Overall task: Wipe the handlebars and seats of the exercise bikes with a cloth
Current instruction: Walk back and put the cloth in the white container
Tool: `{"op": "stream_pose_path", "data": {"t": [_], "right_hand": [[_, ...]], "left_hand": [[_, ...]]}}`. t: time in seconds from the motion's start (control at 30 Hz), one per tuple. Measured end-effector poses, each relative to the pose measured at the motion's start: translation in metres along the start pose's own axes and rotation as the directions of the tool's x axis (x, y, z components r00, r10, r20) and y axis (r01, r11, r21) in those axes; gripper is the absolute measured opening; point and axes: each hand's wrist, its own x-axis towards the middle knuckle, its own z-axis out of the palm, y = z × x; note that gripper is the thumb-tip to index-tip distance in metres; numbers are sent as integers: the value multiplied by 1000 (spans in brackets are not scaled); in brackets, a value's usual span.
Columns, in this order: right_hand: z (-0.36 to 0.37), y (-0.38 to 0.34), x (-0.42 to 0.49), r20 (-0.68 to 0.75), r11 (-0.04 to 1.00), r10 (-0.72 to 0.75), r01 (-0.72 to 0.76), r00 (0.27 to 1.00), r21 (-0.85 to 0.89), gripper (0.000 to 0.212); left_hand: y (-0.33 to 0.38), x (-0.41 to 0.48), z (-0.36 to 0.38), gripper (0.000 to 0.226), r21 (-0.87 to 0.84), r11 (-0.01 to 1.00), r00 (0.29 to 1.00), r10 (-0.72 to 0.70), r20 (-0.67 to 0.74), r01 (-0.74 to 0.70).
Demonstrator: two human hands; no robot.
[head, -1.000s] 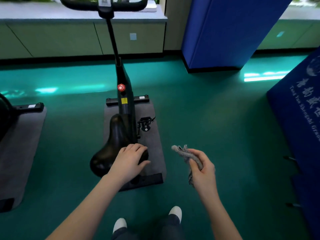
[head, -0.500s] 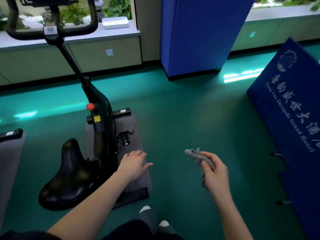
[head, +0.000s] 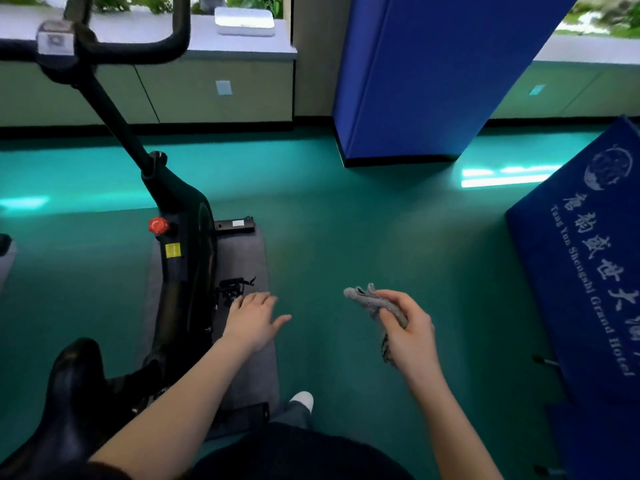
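Right hand (head: 410,329) grips the grey cloth (head: 372,301); left hand (head: 251,322) hangs relaxed, empty, right of the seat (head: 69,393).

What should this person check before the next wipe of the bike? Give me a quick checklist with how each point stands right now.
1. Cloth in hand: ok, the right hand grips it.
2. Left hand free: ok, its fingers are relaxed and hold nothing.
3. Cloth touching the seat: not ok, it is held clear of it, off to its right.
4. Handlebars in sight: ok, at upper left.
5. Seat already clean: cannot tell.
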Motion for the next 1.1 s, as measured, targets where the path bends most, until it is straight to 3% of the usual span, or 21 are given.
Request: {"op": "stream_pose_path", "data": {"t": [0.3, 0.77, 1.1], "right_hand": [[-11, -26, 128, 83, 998, -57, 55, 995, 27, 29], [-110, -31, 381, 110, 996, -68, 60, 992, 70, 30], [-51, -82, 501, 270, 992, -119, 104, 955, 72, 27]], "left_hand": [[41, 94, -75, 62, -22, 1000, 979, -6, -202, 2], [184, 268, -162, 66, -15, 998, 952, -66, -300, 64], [156, 347, -216, 62, -119, 970, 928, -240, -285, 214]]}}
